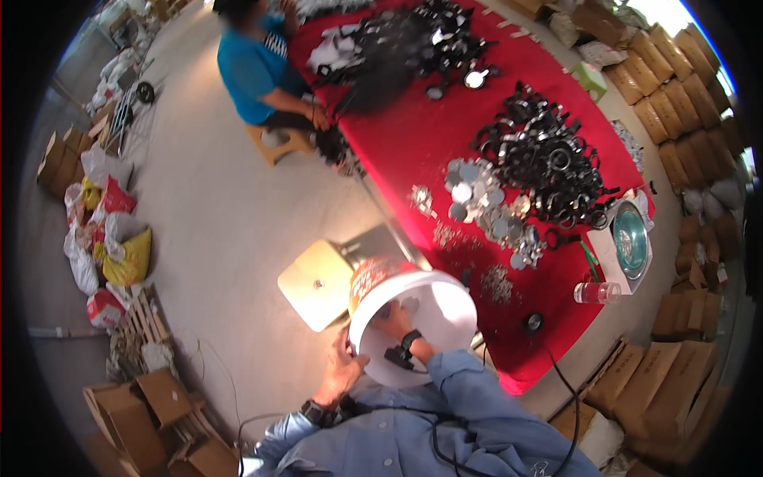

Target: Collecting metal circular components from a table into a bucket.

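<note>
A white bucket (455, 312) with red print on its outside is tipped in front of my body, its mouth facing me. My left hand (340, 372) grips its left side near the rim, fingers against the outer wall. Inside the mouth is my right hand (392, 321), reaching toward the bucket's inner wall. Its fingertips are dim, and I cannot make out whether they hold anything. Some greyish shape (410, 305) shows beside those fingers. Both wrists carry dark bands.
A red-covered table (509, 350) bears a heap of black rings (548, 155), round silver discs (477, 191), small metal parts (497, 284) and a glass jar (596, 292). A stool (316, 285) stands left of the bucket. A person in blue (253, 75) sits at the table's far left. Cartons (648, 389) line the right.
</note>
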{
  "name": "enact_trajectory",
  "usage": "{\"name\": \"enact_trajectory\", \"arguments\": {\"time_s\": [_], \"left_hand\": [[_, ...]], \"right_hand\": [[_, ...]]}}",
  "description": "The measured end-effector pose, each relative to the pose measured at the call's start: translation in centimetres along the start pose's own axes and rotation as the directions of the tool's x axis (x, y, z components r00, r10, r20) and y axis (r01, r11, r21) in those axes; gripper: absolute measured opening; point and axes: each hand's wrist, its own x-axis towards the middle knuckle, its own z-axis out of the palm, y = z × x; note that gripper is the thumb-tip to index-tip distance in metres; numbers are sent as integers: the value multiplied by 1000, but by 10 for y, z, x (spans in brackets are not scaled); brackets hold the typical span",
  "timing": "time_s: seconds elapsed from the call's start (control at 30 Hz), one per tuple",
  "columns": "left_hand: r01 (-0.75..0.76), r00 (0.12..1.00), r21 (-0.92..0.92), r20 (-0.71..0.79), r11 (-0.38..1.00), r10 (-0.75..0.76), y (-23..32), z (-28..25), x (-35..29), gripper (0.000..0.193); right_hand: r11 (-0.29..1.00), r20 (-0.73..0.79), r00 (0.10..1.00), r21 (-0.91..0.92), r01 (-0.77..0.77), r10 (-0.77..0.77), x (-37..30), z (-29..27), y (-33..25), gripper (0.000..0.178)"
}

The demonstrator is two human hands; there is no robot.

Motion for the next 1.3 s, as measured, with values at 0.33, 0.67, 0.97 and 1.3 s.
{"name": "enact_trajectory", "arguments": {"time_s": [0.33,0.67,0.97,1.3], "left_hand": [[82,994,-155,-57,985,-92,-15,-9,0,66],[68,996,-88,-46,994,-72,-8,5,-6,58],[132,991,-131,-6,983,-134,-13,7,1,56],[135,991,-145,20,980,-134,-7,3,-1,59]], "right_hand": [[986,144,985,-121,118,-100,24,-37,-13,54],[851,151,894,-275,447,-421,3,-17,-9,48],[692,347,830,-459,557,-437,-1,-33,-15,38],[584,499,737,-457,671,-456,0,-18,-3,22]]}}
